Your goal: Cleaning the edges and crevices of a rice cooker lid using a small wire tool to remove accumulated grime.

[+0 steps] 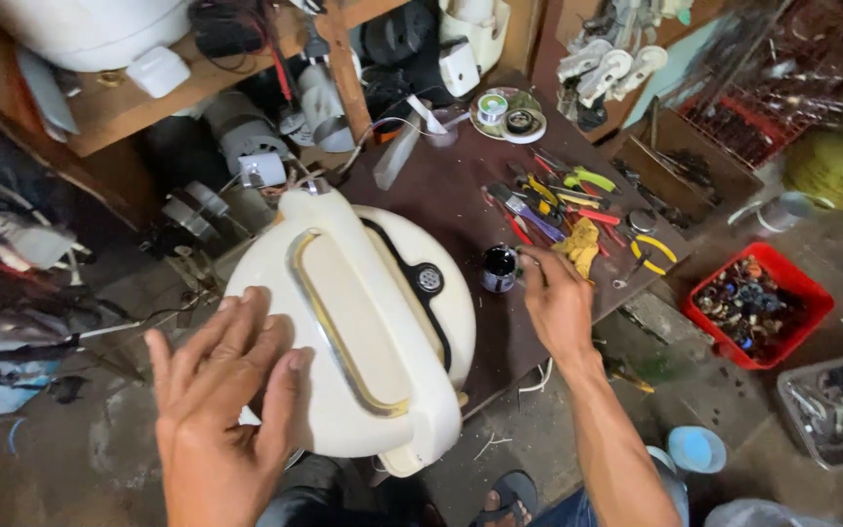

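Left hand (221,390), fingers spread, lies flat on the near-left side of the cream rice cooker lid (363,327); right hand (556,298), fingertips pinched together, reaches the small dark jar (500,267) just left of its fingertips

Dark brown workbench (461,210), cream appliance (363,322), small jar (500,268), scattered hand tools (563,210)

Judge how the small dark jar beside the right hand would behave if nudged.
The small dark jar stands upright on the brown table; being short, it probably slides rather than tips. Its shiny surface suggests glass, so likely slippery and breakable. On its side, it would probably roll.
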